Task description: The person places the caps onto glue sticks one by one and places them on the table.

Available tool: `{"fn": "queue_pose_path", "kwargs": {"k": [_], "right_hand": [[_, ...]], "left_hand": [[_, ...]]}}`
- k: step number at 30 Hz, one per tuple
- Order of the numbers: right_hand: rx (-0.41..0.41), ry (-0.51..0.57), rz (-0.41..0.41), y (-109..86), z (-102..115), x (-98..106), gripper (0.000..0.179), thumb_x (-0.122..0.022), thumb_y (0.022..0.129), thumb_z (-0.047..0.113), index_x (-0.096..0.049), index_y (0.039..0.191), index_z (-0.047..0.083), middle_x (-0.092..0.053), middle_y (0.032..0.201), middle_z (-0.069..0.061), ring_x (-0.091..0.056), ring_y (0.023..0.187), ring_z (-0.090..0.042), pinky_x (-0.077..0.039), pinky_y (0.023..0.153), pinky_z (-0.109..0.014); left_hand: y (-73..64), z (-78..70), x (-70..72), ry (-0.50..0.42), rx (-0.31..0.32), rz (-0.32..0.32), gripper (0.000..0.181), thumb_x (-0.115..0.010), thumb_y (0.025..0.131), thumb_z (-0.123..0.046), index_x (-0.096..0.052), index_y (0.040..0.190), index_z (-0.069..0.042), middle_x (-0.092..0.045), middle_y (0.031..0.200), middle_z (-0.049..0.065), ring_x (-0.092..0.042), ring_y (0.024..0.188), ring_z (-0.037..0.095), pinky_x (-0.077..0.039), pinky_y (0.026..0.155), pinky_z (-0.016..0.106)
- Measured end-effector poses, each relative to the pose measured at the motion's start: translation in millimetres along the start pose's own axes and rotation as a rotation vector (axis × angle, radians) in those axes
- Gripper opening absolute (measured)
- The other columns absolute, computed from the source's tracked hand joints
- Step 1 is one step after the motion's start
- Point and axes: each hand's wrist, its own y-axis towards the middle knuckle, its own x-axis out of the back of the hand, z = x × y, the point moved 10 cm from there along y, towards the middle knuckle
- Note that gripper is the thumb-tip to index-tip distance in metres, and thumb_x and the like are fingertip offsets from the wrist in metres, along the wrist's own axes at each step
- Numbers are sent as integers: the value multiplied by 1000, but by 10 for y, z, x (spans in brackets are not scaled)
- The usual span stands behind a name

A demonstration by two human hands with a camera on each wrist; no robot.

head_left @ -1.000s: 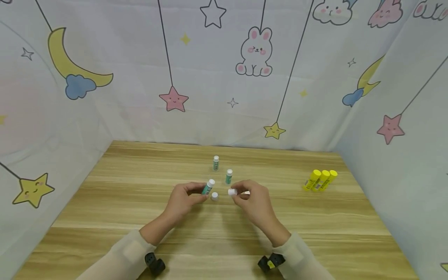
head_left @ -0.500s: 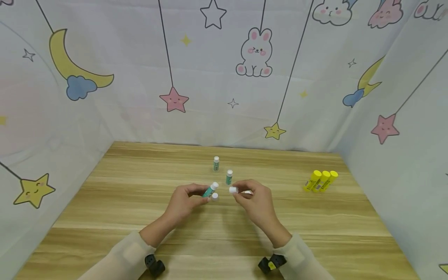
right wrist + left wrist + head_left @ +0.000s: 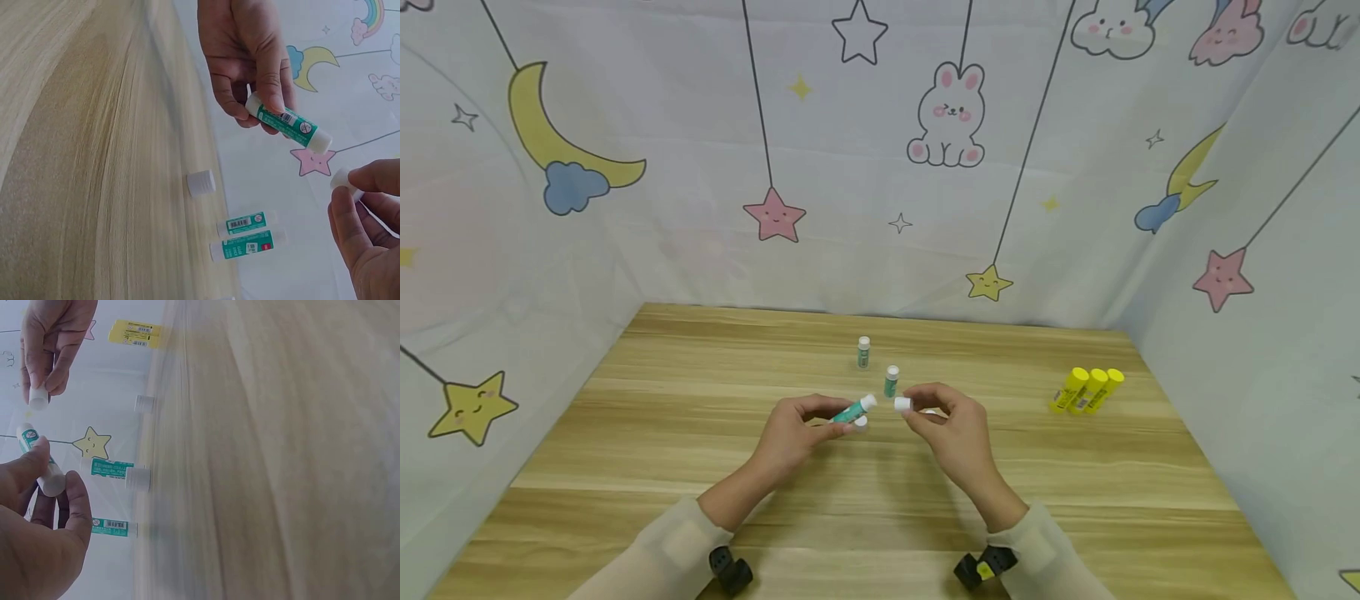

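Note:
My left hand (image 3: 795, 435) holds a green-and-white glue stick (image 3: 852, 412) between thumb and fingers. The stick is tilted, its white end towards the right hand. My right hand (image 3: 957, 429) pinches a white cap (image 3: 902, 404) in its fingertips, a small gap from the stick's end. In the right wrist view the green label of the held glue stick (image 3: 284, 120) shows clearly. Below the left fingertips a loose white cap (image 3: 861, 424) stands on the table, partly covered. Another white cap (image 3: 144, 404) is mostly hidden behind the right hand in the head view.
Two green glue sticks, a nearer one (image 3: 891, 382) and a farther one (image 3: 863, 353), stand upright beyond the hands. Three yellow tubes (image 3: 1086, 390) stand together at the right of the wooden table (image 3: 700, 358). A printed cloth (image 3: 850, 275) surrounds the table's back and sides.
The left hand has tipped the glue stick from nearly upright towards the right, its white end now closer to the cap. The right hand has shifted slightly right and up, still holding the cap.

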Motion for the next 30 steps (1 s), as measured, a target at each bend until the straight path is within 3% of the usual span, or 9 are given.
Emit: {"fn": "queue_pose_path", "kwargs": {"k": [11, 30], "right_hand": [[5, 53, 14, -2, 9, -20, 19, -79, 88, 5, -77, 106, 7, -74, 103, -4, -69, 97, -19, -61, 81, -28], [-15, 65, 46, -20, 5, -72, 21, -78, 89, 6, -76, 110, 5, -74, 106, -4, -68, 100, -20, -60, 83, -27]], "left_hand": [[26, 51, -12, -50, -18, 36, 26, -81, 86, -7, -79, 111, -9, -75, 109, 7, -65, 109, 24, -56, 86, 28], [23, 3, -65, -101, -51, 64, 26, -82, 85, -11, -79, 111, -8, -73, 112, 10, -66, 103, 21, -58, 82, 27]]}}
